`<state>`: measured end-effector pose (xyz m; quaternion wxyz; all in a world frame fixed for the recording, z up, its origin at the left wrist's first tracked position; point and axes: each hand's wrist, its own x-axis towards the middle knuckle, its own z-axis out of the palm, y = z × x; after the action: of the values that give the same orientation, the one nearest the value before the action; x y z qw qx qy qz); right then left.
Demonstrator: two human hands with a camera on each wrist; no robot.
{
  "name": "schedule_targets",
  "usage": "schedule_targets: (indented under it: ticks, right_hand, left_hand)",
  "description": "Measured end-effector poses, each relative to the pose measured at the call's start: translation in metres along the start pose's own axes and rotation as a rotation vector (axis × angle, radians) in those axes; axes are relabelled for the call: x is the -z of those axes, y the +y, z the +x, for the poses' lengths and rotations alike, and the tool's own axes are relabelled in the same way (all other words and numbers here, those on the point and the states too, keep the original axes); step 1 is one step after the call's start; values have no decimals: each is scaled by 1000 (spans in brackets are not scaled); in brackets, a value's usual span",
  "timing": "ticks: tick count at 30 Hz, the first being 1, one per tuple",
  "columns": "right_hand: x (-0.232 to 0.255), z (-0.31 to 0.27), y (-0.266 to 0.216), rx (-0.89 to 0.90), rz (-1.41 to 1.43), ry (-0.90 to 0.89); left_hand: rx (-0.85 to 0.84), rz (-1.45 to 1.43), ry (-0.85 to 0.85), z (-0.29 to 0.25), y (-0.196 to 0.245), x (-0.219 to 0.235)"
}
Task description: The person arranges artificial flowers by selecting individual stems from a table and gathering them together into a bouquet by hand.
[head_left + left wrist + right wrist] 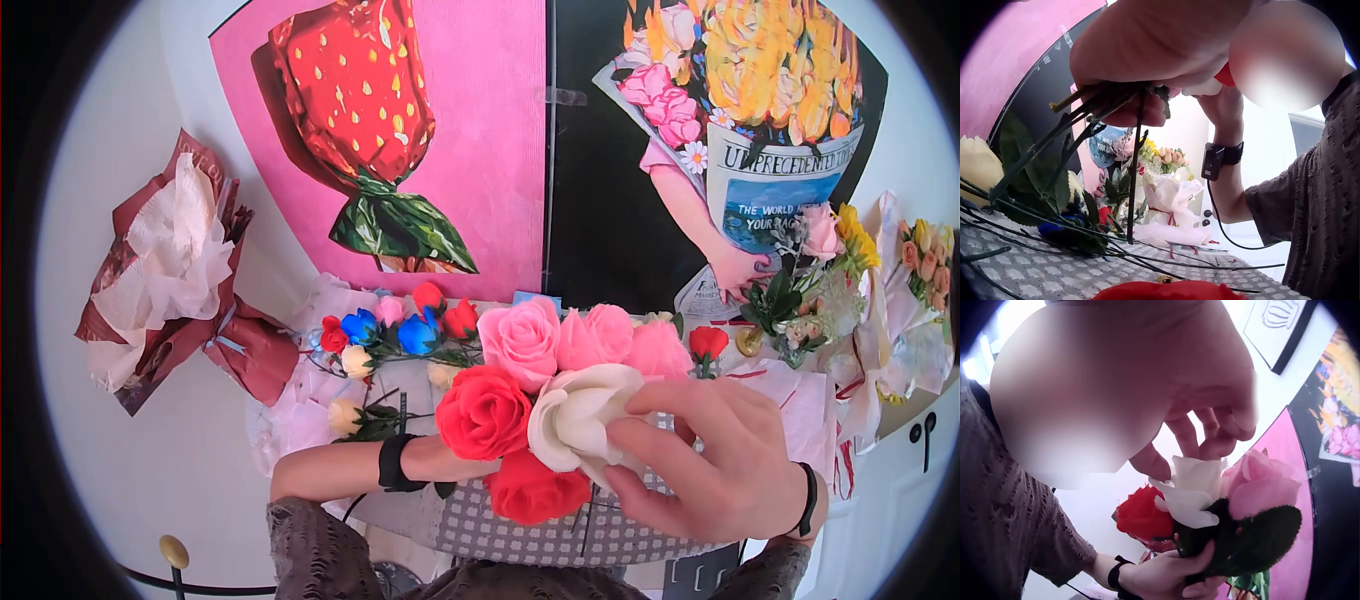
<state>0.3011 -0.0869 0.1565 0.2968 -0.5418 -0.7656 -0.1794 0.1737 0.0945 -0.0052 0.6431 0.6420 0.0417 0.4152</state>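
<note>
My left hand (1147,56) grips a bunch of artificial roses by their dark green stems (1063,134), raised over the patterned tabletop. In the head view the blooms hide that hand. The bunch shows a white rose (570,420), a red rose (485,412) and a pink rose (1263,487), with a broad green leaf (1260,540) below them. With thumb and fingertips, my right hand (705,455) pinches the white rose's petals from the right. Another red rose (540,488) shows lower down, nearer my body.
Small red, blue and cream flowers lie on the left, among them a blue rose (420,332). Behind the bunch are more pink roses (597,338). Wrapped bouquets (815,270) stand at right. A dark red wrapped bouquet (180,280) is at left. Loose stems cross the grey checked tabletop (1085,275).
</note>
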Motion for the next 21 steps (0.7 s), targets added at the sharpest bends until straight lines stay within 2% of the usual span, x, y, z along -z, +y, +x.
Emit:
schedule_targets:
  ticks: [4, 7, 9, 10, 11, 13, 14, 15, 16, 17, 19, 20, 21]
  right_hand:
    - [7, -3, 0, 29, -75, 55]
    - [16, -10, 3, 81, 42, 36]
    - [3, -22, 12, 1, 53, 158]
    - [-8, -26, 12, -135, 71, 138]
    - [-21, -28, 13, -130, 72, 140]
    - [-50, -32, 19, -386, 74, -83]
    - [-73, -38, 25, -382, 73, -82]
    - [-99, -46, 32, -300, 138, -61]
    - [-115, -48, 37, -217, 202, -39]
    - [-121, -45, 36, -215, 202, -35]
    - [-131, -35, 33, -121, 597, -140]
    - [-139, -37, 33, -117, 596, -137]
    - [-150, -44, 33, -189, 661, -137]
  left_hand:
    - [-11, 2, 13, 6, -2, -13]
    - [-25, 11, 34, 5, 8, 1]
    - [-35, 18, 49, 23, 6, -13]
    - [-39, 21, 57, 20, 8, -11]
    - [-44, 23, 63, 20, 8, -14]
    - [-55, 24, 77, 20, 8, -19]
    - [-59, 24, 83, 17, 6, -25]
    - [-62, 24, 88, 9, 3, -29]
    - [-66, 24, 91, 7, 2, -33]
    - [-69, 26, 94, 6, 1, -38]
    - [-75, 31, 99, 4, 2, -40]
    - [-80, 32, 104, 3, 1, -43]
    - [-84, 32, 110, 6, 0, -47]
